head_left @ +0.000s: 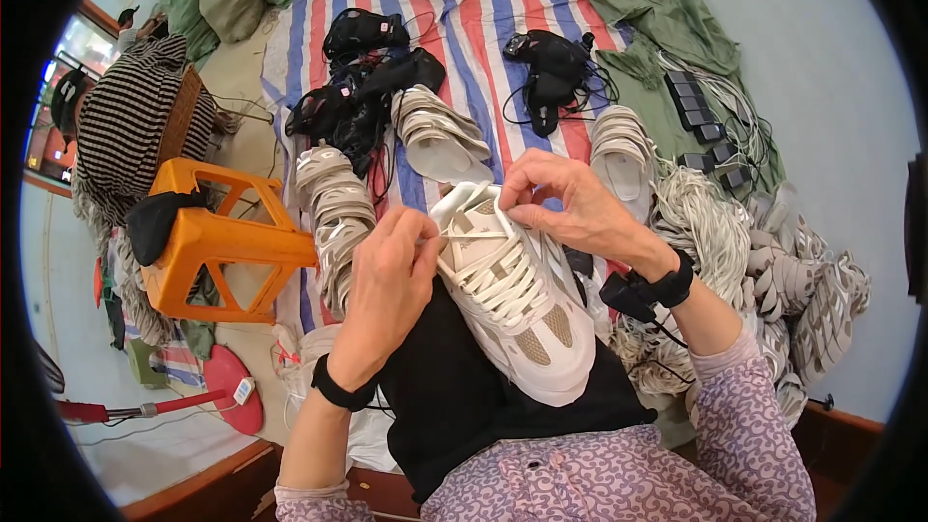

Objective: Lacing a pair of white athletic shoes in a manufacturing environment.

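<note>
A white and beige sneaker (522, 319) lies across my lap, its toe pointing toward me. Cream shoelaces (505, 282) cross over its tongue (476, 224) in several rows. My left hand (385, 275) is closed at the left side of the opening, pinching a lace that runs across the tongue. On the other side, the thumb and forefinger of my right hand (570, 198) pinch the sneaker's upper edge by the top eyelets. Whether a lace end is also between those fingers is hidden. Black cloth (445, 396) covers my lap beneath the shoe.
Nested stacks of beige shoe uppers (338, 217) stand ahead on a striped sheet (464, 48), near black bundles with cords (362, 87). Bunched laces (701, 222) and more shoes (802, 280) lie at right. An orange stool (217, 251) stands left, near a person in stripes (130, 126).
</note>
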A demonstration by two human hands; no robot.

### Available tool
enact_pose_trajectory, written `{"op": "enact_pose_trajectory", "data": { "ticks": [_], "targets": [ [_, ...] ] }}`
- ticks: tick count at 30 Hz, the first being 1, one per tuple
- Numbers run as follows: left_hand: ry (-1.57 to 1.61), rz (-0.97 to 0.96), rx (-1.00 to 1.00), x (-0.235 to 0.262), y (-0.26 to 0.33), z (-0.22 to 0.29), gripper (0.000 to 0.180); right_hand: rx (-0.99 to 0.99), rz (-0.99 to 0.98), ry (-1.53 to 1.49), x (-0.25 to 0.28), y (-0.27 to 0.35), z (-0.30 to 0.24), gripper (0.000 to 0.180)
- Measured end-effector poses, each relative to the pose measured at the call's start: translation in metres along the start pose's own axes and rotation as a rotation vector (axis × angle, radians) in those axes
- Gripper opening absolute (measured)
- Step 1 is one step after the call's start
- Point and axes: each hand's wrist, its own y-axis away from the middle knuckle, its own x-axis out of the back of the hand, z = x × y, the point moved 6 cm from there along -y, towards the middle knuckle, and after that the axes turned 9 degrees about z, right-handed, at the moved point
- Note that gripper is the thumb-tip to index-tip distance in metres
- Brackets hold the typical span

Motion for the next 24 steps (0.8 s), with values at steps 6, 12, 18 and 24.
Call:
{"op": "enact_pose_trajectory", "data": {
  "ticks": [6,12,18,24],
  "targets": [
    [-0.053,-0.006,0.002,0.010,0.009,-0.005,0.010,0.063,0.012,-0.013,-0.001,0.001,-0.005,0.014],
    [-0.148,0.006,-0.123,0.022,-0.002,-0.004,0.012,0.328,-0.024,0.198,-0.022,0.006,-0.042,0.019],
    [-0.169,0.037,-0.153,0.024,-0.016,-0.016,0.010,0.595,-0.224,0.751,-0.067,0.007,-0.058,0.022],
    [-0.040,0.057,-0.058,0.026,-0.010,-0.032,0.008,0.661,-0.243,0.843,-0.082,-0.001,-0.057,0.015]
  ]
}}
